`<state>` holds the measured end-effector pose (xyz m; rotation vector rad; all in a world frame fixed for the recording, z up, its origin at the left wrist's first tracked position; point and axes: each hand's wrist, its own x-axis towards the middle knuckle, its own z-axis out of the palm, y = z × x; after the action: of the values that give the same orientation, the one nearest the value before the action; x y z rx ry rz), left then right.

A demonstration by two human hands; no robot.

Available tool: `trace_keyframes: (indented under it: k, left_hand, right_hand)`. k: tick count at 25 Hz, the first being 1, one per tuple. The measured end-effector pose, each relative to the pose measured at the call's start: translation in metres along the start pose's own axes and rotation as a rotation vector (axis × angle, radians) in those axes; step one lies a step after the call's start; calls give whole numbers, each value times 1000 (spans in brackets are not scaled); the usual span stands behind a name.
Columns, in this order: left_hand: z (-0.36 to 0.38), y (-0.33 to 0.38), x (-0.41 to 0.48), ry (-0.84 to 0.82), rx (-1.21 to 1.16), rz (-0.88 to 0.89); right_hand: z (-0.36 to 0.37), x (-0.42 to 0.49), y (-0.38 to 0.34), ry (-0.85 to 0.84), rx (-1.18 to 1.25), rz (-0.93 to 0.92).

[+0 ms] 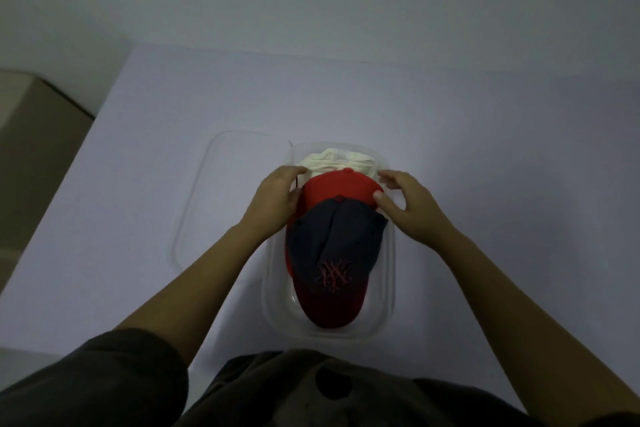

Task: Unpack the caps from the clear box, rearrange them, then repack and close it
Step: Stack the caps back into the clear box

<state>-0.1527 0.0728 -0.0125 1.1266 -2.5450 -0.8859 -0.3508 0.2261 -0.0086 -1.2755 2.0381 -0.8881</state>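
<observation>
Head view: one clear box (388, 270) holds three caps (332, 246), red cap (341, 189) held.

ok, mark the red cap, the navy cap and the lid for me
red cap (341, 184): head view, top of its crown.
navy cap (343, 236): head view, crown above the logo.
lid (228, 184): head view, its flat clear panel.

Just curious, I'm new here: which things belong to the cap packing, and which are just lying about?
In the job: clear box, lid left of it, navy cap, red cap held by left hand and right hand, cream cap.
Lying about: beige box beside the table.
</observation>
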Motion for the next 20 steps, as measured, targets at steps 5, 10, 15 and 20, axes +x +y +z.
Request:
trace_keyframes:
  k: [5, 10, 15, 20]
  left_hand:
    - [23, 30, -70, 30, -303, -62]
    - [49, 8, -62, -116, 67, 76]
    - [11, -11, -53, 279, 6, -26]
    - [-26, -139, -62, 173, 58, -899]
  right_hand:
    - [41, -46, -10, -83, -98, -49]
    - [66, -37, -6, -4, -344, 67]
    - [74, -44, 1, 69, -391, 56]
    - [80, -44, -1, 113, -393, 81]
